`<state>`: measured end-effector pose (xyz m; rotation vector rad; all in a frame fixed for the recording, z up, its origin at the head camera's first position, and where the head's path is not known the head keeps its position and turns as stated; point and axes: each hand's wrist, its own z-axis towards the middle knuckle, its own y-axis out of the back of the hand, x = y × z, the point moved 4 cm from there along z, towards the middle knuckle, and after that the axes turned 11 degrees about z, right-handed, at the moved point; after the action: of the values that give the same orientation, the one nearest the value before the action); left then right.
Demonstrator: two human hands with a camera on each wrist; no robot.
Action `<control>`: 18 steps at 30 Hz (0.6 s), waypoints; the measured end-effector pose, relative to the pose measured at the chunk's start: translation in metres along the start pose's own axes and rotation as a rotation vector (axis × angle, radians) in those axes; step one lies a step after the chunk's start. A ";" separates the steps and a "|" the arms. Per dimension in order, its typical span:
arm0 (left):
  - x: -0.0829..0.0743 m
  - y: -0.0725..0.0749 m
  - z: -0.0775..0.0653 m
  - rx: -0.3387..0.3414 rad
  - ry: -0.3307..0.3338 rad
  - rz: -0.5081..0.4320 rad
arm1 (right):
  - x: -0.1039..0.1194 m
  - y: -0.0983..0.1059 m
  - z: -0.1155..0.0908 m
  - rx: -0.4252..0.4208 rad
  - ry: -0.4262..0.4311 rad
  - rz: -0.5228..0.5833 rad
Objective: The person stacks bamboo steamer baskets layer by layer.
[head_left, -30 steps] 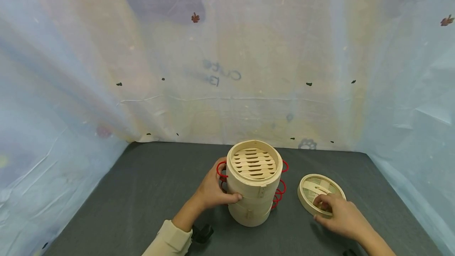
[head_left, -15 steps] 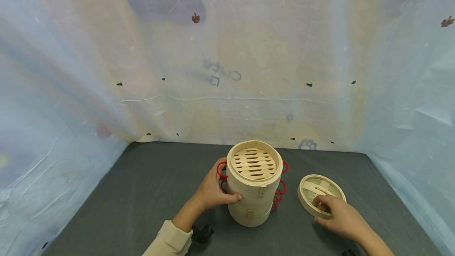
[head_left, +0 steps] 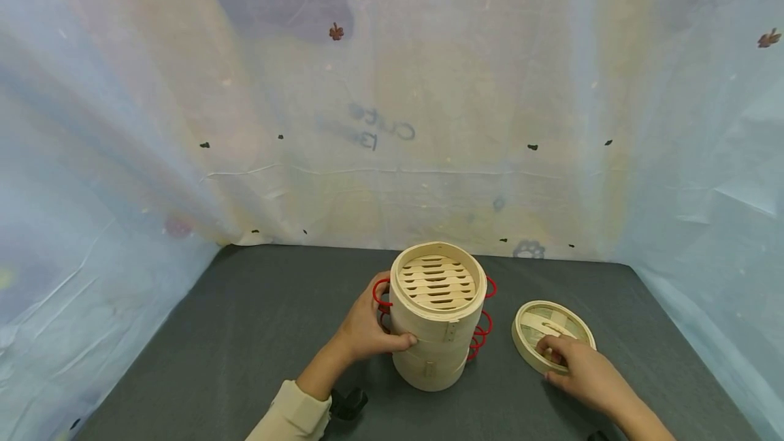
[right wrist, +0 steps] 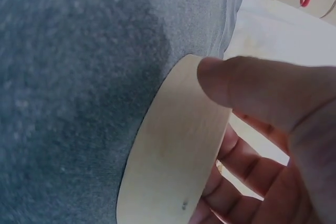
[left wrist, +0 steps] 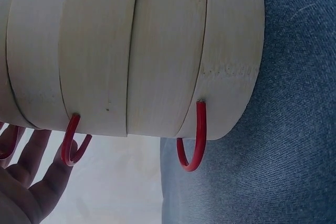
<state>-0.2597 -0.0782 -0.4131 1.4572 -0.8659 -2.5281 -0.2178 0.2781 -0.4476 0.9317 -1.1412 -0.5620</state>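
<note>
A tall stack of pale bamboo steamer baskets (head_left: 429,352) stands upright on the dark cloth, its slatted top basket uncovered. Red loop handles (head_left: 487,322) stick out from both sides. My left hand (head_left: 364,329) grips the stack's left side, thumb across the front; the left wrist view shows its fingers (left wrist: 50,182) behind the red loops. To the right, the round woven steamer lid (head_left: 548,313) lies top up on the cloth. My right hand (head_left: 584,369) holds its near rim: in the right wrist view the thumb (right wrist: 247,80) touches the outer wall while the fingers curl over the top.
Dark grey cloth (head_left: 257,332) covers the table. Pale patterned sheeting (head_left: 429,87) hangs behind it and along both sides. A black wrist device (head_left: 349,403) shows beneath the left wrist.
The right hand's fingers have shifted very slightly on the lid. The left hand, the stack and the lid keep their places.
</note>
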 end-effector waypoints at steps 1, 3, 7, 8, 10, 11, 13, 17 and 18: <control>0.000 0.000 0.000 0.000 0.001 0.002 | 0.000 0.000 0.000 0.000 -0.006 -0.005; 0.001 0.000 0.000 -0.003 0.003 0.005 | 0.000 0.000 0.000 -0.006 -0.017 -0.015; 0.000 0.000 0.000 -0.005 -0.011 -0.009 | 0.000 -0.001 0.000 -0.019 -0.036 -0.019; 0.000 0.001 0.000 -0.005 -0.013 -0.011 | 0.000 -0.001 0.000 -0.022 -0.040 -0.020; 0.000 0.001 -0.001 -0.003 -0.010 -0.016 | 0.001 0.000 0.000 -0.025 -0.047 -0.022; 0.000 0.001 -0.001 0.000 -0.011 -0.018 | 0.000 0.000 0.001 -0.025 -0.051 -0.024; -0.001 0.001 -0.001 0.002 -0.009 -0.019 | 0.001 0.000 0.001 -0.022 -0.067 -0.029; -0.001 0.001 -0.001 0.003 -0.002 -0.013 | 0.002 0.000 0.002 -0.014 -0.111 -0.042; -0.001 0.001 -0.001 0.003 0.001 -0.012 | 0.003 0.000 0.002 -0.014 -0.121 -0.044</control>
<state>-0.2587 -0.0791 -0.4125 1.4687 -0.8634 -2.5356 -0.2190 0.2747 -0.4455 0.9231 -1.2257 -0.6684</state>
